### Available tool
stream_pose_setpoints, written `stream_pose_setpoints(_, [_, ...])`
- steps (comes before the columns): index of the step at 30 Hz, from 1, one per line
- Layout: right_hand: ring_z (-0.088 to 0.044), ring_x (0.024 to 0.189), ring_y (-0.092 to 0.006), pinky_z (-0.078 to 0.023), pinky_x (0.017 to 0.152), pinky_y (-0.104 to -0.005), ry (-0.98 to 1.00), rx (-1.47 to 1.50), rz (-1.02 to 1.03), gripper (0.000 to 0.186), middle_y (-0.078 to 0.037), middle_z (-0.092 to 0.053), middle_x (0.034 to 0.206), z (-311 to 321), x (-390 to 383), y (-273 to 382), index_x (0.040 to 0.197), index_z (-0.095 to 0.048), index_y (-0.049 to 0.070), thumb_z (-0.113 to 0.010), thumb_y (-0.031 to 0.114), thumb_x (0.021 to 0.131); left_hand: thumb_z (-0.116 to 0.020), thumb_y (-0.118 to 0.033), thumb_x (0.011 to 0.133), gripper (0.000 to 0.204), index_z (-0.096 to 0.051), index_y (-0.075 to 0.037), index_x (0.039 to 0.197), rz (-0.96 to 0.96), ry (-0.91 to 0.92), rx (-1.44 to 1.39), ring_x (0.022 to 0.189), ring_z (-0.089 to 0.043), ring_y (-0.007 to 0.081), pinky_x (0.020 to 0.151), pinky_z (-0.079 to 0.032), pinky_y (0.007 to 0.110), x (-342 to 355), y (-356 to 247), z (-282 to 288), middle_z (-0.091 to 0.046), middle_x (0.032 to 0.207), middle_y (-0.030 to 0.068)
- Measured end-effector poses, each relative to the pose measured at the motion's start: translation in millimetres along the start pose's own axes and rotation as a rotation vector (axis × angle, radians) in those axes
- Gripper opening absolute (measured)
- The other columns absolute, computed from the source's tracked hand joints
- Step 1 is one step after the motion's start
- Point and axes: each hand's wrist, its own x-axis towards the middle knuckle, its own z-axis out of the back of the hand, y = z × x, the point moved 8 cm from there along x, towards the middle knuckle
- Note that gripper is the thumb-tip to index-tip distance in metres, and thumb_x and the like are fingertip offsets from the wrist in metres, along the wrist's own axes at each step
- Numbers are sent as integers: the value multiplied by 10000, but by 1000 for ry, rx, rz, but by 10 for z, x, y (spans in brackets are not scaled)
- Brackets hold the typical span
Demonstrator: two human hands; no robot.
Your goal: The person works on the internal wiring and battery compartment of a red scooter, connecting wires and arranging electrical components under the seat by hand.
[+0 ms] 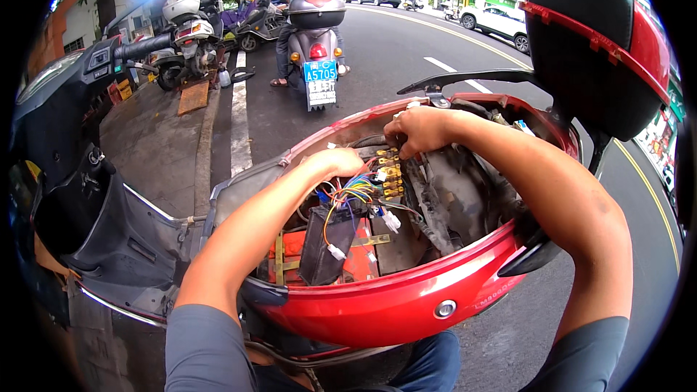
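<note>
Both arms reach into the uncovered body of a red electric scooter (pixel 377 312). My left hand (pixel 340 162) is curled beside a bundle of coloured wires (pixel 356 190); its fingertips are mostly hidden. My right hand (pixel 420 129) is bent with fingers closed near the far rim, above a row of yellow metal terminals (pixel 390 173), and what it grips cannot be made out. The wires run to a black box (pixel 327 247) lying on red batteries (pixel 292 248). A white plug connector (pixel 392 221) and a smaller white connector (pixel 336 252) hang loose on their wires.
A black and red top case (pixel 581 43) rises at the right rear. The handlebar (pixel 145 47) stands at the left. A rider sits on a grey scooter (pixel 316 51) ahead on the road, and several scooters are parked along the kerb. A white car (pixel 497 23) is across the road.
</note>
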Motion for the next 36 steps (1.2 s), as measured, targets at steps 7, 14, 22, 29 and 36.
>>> stream_pose_setpoints(7, [-660,879,-277,-493,803,-389,71,74,-60,344,-133,-694,917,27,-21,24,1050,-631,31,-703,214,767,-594,-386,838,451,-705,29,975,-51,27,493,896,-679,368,785,-524,444,-51,130,-24,-692,970,244])
stream_pose_setpoints(14, [-643,994,-321,-485,871,-413,63,-27,-39,396,-170,-679,1047,-20,51,-4,1119,-627,47,-677,248,781,-661,-239,774,313,-716,20,940,-178,-15,268,835,-682,254,752,-521,379,-200,201,106,-710,887,197])
stream_pose_setpoints(22, [-641,1016,-331,-484,881,-414,171,56,-165,483,-178,-679,1059,-122,48,-70,1197,-613,55,-701,283,780,-447,-11,871,192,-494,-31,1056,-415,-58,-1291,929,-673,321,824,-567,507,-535,-284,687,-640,942,158])
stream_pose_setpoints(29, [-657,969,-309,-502,838,-406,194,84,-226,472,-163,-691,1016,-83,43,-98,1184,-621,61,-699,241,754,-468,-175,931,205,-538,-33,1062,-454,-39,-1504,539,-499,144,615,-513,366,-426,-303,674,-523,707,32])
stream_pose_setpoints(36, [-674,724,-261,-542,651,-382,211,91,-226,411,-126,-708,876,-84,-15,-135,1170,-633,71,-661,186,776,-622,-279,950,377,-576,-26,1226,-404,8,-493,554,-469,51,515,-407,213,-364,-572,256,-576,794,-18])
